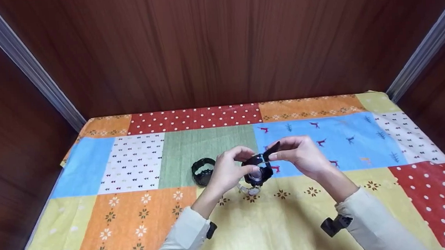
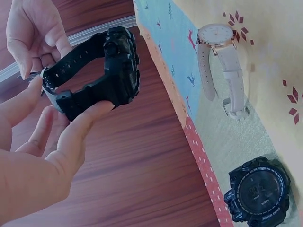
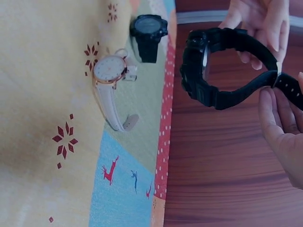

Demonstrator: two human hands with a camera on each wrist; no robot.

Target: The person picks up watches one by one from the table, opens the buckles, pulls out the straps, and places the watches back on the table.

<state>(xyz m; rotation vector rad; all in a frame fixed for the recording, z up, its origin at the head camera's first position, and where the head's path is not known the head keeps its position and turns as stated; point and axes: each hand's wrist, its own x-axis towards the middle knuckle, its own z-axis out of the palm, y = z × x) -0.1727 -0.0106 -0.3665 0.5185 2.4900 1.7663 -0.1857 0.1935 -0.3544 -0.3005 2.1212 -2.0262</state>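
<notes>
Between my two hands a black sports watch (image 1: 265,174) is held up over the cloth, its strap forming a closed loop. My left hand (image 1: 229,171) grips the strap, with thumb and fingers along it near the buckle, as the left wrist view shows. The free strap end sticks out past the buckle, and my right hand (image 1: 303,154) pinches it between thumb and fingers. Below lies a watch with a white face and pale strap (image 2: 216,34), its strap undone. A second black sports watch (image 2: 258,191) rests to the left on the green patch.
A patchwork cloth (image 1: 143,222) of coloured, patterned squares covers the table. Dark wood panels (image 1: 208,42) stand behind it and at both sides, with grey metal strips (image 1: 31,64) at the corners. A small black device (image 1: 335,225) sits at the right wrist.
</notes>
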